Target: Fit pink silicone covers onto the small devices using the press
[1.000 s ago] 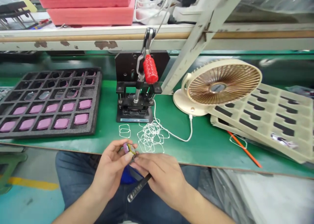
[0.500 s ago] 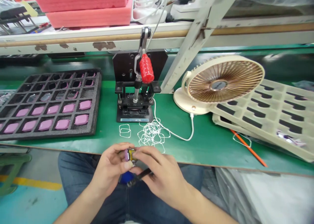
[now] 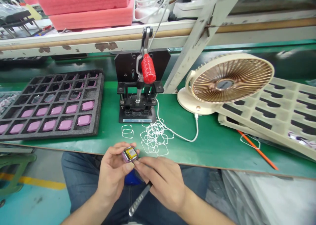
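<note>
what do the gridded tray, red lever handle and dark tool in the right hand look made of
Gridded tray: probably foam, matte, with speckled, thick walls.
Red lever handle: likely moulded plastic or rubber, glossy, with a bumpy texture.
Dark tool: perhaps metal, given the shiny end, though plastic is possible.

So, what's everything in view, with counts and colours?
Workbench: one, green, beneath
Opened watch-like case: one, purple and yellow, near bench edge
Slim tool: one, dark, bottom centre
Lever press: one, black with red handle, mid-bench
Thin loops: uncountable tangle, white, before press
Stick: one, orange, bench right
Foam tray: one, dark grey, left
Rounded cases: eleven visible, pink-purple, tray's front rows
Framed pieces: several, mostly dark, tray's back rows
Desk fan: one, cream, right of press
Cable: one, white, plugged into fan
Slotted trays: two-plus, pale, far right
Foam boxes: two, red-pink, upper shelf
Legs: two, denim blue, below bench
Left grip: one, bare, holding case
Right grip: one, bare, holding tool
</note>
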Tool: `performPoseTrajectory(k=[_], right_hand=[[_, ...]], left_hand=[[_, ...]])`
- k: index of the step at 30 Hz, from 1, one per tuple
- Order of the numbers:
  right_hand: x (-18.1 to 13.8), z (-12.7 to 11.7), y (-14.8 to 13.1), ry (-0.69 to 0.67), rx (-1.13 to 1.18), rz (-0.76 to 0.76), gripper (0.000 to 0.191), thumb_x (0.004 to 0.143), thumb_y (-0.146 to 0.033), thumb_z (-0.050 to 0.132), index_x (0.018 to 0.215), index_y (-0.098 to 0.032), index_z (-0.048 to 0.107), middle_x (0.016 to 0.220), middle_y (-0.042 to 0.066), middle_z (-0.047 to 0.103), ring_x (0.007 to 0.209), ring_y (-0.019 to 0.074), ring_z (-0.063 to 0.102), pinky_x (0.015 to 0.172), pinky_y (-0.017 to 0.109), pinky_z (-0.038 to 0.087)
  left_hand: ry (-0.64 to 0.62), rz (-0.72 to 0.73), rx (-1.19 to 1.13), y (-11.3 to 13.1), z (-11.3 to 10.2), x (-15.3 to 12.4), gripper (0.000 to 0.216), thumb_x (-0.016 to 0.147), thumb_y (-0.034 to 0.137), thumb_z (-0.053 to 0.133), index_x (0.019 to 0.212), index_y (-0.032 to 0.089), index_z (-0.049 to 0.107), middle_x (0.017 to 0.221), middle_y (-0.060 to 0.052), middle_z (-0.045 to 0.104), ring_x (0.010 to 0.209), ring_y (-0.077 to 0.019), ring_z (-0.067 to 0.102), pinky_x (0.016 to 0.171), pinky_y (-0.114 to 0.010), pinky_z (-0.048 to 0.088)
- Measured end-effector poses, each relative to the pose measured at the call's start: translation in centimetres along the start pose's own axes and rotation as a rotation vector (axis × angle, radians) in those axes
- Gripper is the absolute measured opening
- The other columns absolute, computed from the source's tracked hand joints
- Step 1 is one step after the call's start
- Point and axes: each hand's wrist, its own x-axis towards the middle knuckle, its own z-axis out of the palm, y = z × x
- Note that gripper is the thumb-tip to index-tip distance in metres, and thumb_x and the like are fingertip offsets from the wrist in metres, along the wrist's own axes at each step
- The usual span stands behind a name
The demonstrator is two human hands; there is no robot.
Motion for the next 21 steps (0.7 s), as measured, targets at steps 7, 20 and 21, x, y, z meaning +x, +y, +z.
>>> performPoseTrajectory(k=[7,20,21], right_hand=[[0.1,-0.3,0.3,-0.04,0.018,0.018,0.02,0.107,-0.011,0.059,0.122,-0.017,0.071,0.109,0.007,0.079,0.084,0.018,0.076,0.068,0.032,0.054],[1.9,-1.8,0.5,-0.245,0.137,0.324,0.049,0.1,-0.039,0.074,0.145,-0.024,0.061,0.138,0.014,0.068,0.106,0.0249,0.077,0.073,0.034,0.068],[1.9,-1.9,0.5,-0.273,0.153,0.319,0.051,0.1,-0.041,0.074,0.147,-0.024,0.06,0.14,0.014,0.068,0.109,0.0256,0.077,0.076,0.034,0.068]], left_hand=[[-0.051,0.017,0.03,0.0,-0.3,0.2,0.034,0.075,0.015,0.096,0.102,0.031,0.082,0.119,-0.004,0.073,0.123,-0.0355,0.074,0.102,-0.052,0.064],[-0.169,-0.032,0.092,-0.2,-1.9,0.1,0.035,0.073,0.022,0.098,0.104,0.032,0.086,0.129,-0.009,0.069,0.113,-0.0287,0.075,0.095,-0.043,0.066],[-0.177,-0.036,0.108,-0.2,-2.1,0.0,0.034,0.073,0.023,0.098,0.104,0.032,0.086,0.132,-0.01,0.067,0.116,-0.0299,0.074,0.095,-0.043,0.065]])
